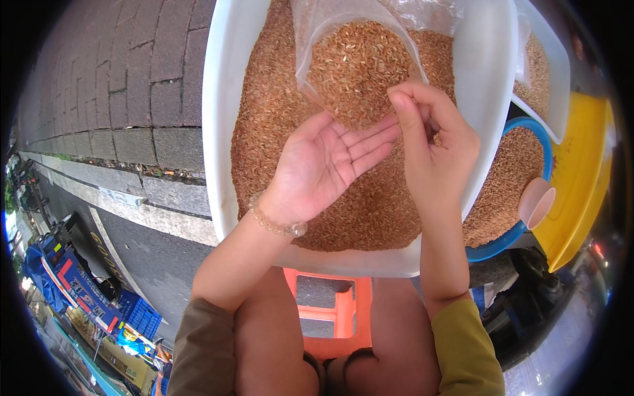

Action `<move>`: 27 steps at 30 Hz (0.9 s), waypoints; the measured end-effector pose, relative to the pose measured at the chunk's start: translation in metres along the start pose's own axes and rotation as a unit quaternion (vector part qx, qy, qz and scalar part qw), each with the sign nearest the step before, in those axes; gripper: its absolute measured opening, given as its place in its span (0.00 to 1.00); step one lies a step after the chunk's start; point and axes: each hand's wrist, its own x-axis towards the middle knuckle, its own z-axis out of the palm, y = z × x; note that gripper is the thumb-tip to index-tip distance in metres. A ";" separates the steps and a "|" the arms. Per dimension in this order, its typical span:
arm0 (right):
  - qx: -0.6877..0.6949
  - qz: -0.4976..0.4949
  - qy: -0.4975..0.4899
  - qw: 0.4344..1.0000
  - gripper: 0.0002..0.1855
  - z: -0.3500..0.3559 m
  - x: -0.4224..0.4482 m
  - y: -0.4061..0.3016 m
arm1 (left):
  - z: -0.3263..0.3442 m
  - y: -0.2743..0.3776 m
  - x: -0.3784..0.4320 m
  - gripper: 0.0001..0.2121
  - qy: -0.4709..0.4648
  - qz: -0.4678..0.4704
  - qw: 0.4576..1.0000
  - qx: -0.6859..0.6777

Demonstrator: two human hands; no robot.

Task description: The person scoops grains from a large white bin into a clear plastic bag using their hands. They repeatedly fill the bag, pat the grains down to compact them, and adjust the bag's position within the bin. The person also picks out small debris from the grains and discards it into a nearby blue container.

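A clear plastic bag (303, 62) lies over a large white plastic tub (216, 123), its mouth facing me. Reddish-brown rice grains (361, 69) fill the bag up to its mouth. My right hand (438, 136) pinches the bag's right edge between thumb and forefinger. Palm up and bare, my left hand (324, 166) has its fingers extended beneath the lower lip of the bag, with some fingertips hidden behind it. A beaded bracelet (277, 225) circles the left wrist. Loose brown grain (346, 230) covers the tub's bottom below both hands.
At right stand a blue-rimmed basin (537, 126) of grain with a pink cup (536, 203), a yellow tray (577, 193) and another white tub (559, 84). A red plastic stool (329, 341) is between my legs. Brick paving (133, 64) and a road (158, 257) lie left.
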 end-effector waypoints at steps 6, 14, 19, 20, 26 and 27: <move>0.129 0.105 -0.029 0.986 0.04 -0.010 -0.016 0.006 | 0.008 -0.005 0.001 0.28 0.115 0.031 0.988 0.102; 0.090 0.167 -0.080 0.979 0.04 -0.016 -0.031 0.006 | -0.014 0.001 -0.005 0.26 -0.005 -0.004 1.000 0.014; 0.038 0.070 -0.042 0.996 0.04 -0.006 -0.026 -0.001 | 0.008 -0.012 0.000 0.26 0.202 0.041 0.963 0.174; 0.039 0.093 -0.055 0.993 0.05 -0.010 -0.019 -0.013 | 0.006 -0.011 -0.001 0.26 0.198 0.041 0.963 0.179; 0.031 -0.056 -0.159 0.985 0.08 -0.018 -0.029 -0.002 | 0.005 -0.014 -0.007 0.28 0.133 -0.018 0.977 0.166; 0.020 -0.077 -0.164 0.983 0.08 -0.018 -0.031 0.000 | 0.003 -0.013 -0.008 0.28 0.133 -0.017 0.977 0.166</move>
